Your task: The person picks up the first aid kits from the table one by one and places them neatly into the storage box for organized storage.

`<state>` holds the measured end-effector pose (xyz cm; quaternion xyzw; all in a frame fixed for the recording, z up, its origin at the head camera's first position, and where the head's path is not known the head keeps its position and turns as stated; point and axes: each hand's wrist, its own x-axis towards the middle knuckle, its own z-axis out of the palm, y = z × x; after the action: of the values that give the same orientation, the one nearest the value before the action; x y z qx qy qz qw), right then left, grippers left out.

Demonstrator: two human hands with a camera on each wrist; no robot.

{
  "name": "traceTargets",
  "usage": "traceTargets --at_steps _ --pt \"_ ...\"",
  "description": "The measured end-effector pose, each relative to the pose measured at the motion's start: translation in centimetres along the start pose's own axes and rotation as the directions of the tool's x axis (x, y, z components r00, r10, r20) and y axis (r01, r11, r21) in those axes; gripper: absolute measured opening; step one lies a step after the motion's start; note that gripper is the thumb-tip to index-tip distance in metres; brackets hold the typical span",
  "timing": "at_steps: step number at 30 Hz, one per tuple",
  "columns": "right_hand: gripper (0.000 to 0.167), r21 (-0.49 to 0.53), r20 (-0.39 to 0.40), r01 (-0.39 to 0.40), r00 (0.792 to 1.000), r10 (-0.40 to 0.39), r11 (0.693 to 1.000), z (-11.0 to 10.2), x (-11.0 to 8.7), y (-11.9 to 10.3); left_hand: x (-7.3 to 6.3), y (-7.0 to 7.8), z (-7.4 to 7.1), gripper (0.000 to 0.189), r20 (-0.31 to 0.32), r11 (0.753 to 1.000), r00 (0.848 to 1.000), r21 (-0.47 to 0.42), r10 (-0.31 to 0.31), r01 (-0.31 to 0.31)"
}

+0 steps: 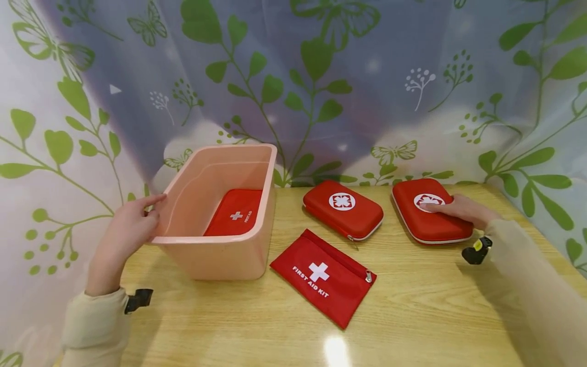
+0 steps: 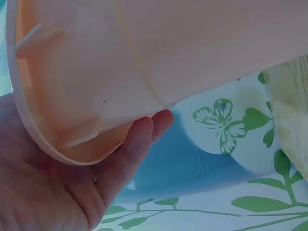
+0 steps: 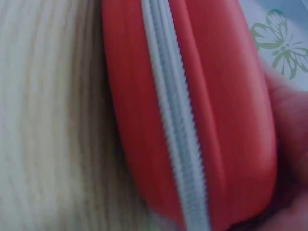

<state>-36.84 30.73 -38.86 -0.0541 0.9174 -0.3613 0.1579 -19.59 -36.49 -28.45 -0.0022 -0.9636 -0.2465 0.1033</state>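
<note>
My left hand grips the rim of a pink plastic bin at its near left corner. In the left wrist view, the fingers curl round the rim from outside. A flat red first aid pouch lies in the bin. On the right, my right hand holds a red hard zip case with a white round emblem, thumb across its top; its other fingers are mostly hidden. The right wrist view shows the case's pale zipper close up, beside the wooden table.
Another red zip case lies between the bin and the held case. In front of it, a flat red first aid kit pouch rests on the wooden table. A leaf-patterned curtain hangs behind the table's back edge.
</note>
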Motion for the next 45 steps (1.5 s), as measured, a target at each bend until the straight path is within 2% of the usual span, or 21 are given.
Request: traceTargets --at_steps 5,12,17,22,24,29,37,45 --pt "0.051 0.092 0.024 -0.024 0.999 0.022 0.995 -0.3 -0.8 0.5 0.0 -0.3 0.1 0.051 0.026 1.0 1.0 -0.018 0.001 -0.001" --pt "0.067 0.214 0.06 -0.036 0.998 0.023 0.976 -0.5 -1.3 1.9 0.1 -0.4 0.2 0.051 0.031 1.0 0.999 -0.006 0.004 -0.004" --pt "0.073 0.352 0.102 -0.044 0.995 0.008 0.935 -0.4 -1.9 2.4 0.2 -0.4 0.0 0.05 0.027 1.0 1.0 0.009 0.005 -0.005" --pt "0.06 0.485 0.085 -0.022 0.996 -0.022 0.874 -0.3 -2.6 2.0 0.2 -0.3 -0.2 0.051 0.022 1.0 1.0 0.006 0.001 -0.001" --pt "0.062 0.512 0.078 -0.014 0.997 -0.03 0.859 -0.2 -2.8 1.8 0.2 -0.3 -0.3 0.051 0.025 1.0 1.0 0.001 -0.004 0.004" --pt "0.078 0.529 0.067 -0.009 0.997 -0.032 0.849 0.1 -3.1 1.5 0.2 -0.3 -0.3 0.051 0.024 1.0 1.0 0.001 -0.004 0.004" --pt "0.079 0.558 0.031 0.0 0.999 -0.021 0.83 0.5 -3.9 1.2 0.2 -0.2 -0.3 0.05 0.035 1.0 0.999 -0.003 -0.004 0.004" --pt "0.066 0.655 0.002 0.033 0.999 -0.045 0.755 0.4 -4.9 -0.8 0.1 -0.2 -0.3 0.049 0.04 1.0 0.999 0.003 -0.008 0.008"
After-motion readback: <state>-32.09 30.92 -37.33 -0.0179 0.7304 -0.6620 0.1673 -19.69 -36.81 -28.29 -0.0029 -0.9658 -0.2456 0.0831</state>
